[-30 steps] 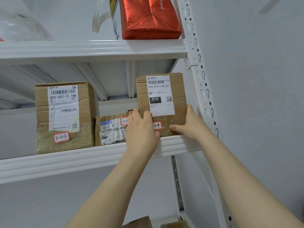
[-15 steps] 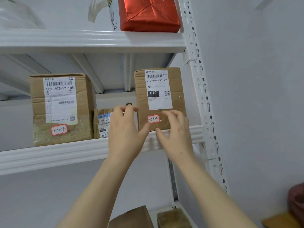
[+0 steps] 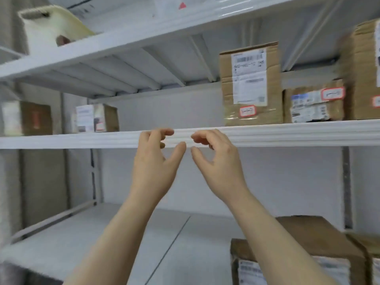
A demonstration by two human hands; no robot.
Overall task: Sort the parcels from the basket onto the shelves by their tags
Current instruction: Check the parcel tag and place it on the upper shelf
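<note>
My left hand [image 3: 156, 163] and my right hand [image 3: 218, 163] hover side by side in front of the middle shelf's front edge [image 3: 82, 139], fingers loosely curled, holding nothing. On that shelf to the right stands a tall cardboard parcel [image 3: 250, 83] with a white label and a red-bordered tag. Beside it lies a lower parcel [image 3: 313, 101], then the parcel I just let go [image 3: 362, 73], cut off at the right edge. Tag writing is blurred.
Two more boxes [image 3: 96, 118] [image 3: 26, 118] sit far left on the middle shelf. A cream bag [image 3: 49, 27] is on the top shelf. Cardboard parcels [image 3: 298, 254] lie on the lower shelf at the right; its left half [image 3: 102, 233] shows bare white board.
Both hands let go of the right-hand parcel and drew back from the shelf. The view swung left, so the parcels now sit at the right of the frame.
</note>
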